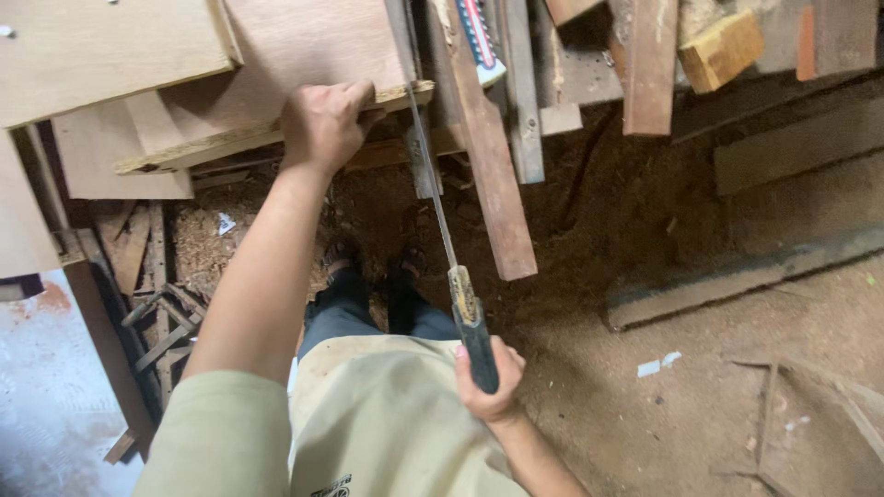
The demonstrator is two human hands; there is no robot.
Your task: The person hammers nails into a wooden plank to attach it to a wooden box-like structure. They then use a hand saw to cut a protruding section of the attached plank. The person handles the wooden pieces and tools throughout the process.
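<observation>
Handsaw (440, 198) — right hand (488, 382) fingers grip handle; left hand (322, 124) fingers clamp plywood board (276, 55).

Only one label (480, 37) seen: long and thin, white with red and blue stripes, stuck on a plank (488, 156) at the top, among other wood pieces. No packages, signs or screens.

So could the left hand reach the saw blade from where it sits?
Probably yes: the left hand grips the plywood edge just beside the saw blade, with nothing between them.
</observation>
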